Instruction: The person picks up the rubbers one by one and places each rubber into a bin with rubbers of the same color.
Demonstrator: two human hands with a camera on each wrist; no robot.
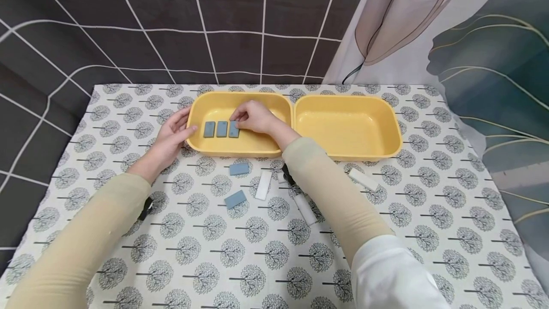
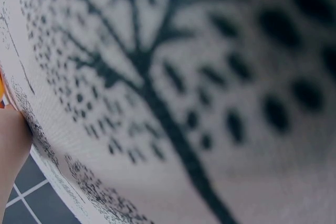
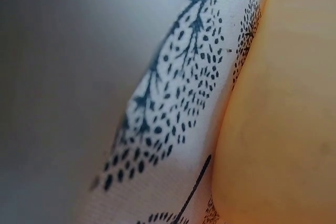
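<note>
Lying in the left yellow tub [image 1: 240,149] are three blue blocks [image 1: 221,129].

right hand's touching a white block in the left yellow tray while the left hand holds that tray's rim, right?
The block the right hand touches is blue-grey, not white, as the head view shows. The left hand does hold the rim of the left yellow tray.

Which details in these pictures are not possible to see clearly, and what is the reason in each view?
Head: the right hand covers part of the tile it touches.
Head: a black object by the right sleeve partly hides a small white block.
Head: marks on the tiles are too small to read.
Left wrist: an orange thing is cut off by the left edge.
Right wrist: the grey area is too blurred to identify.
</note>
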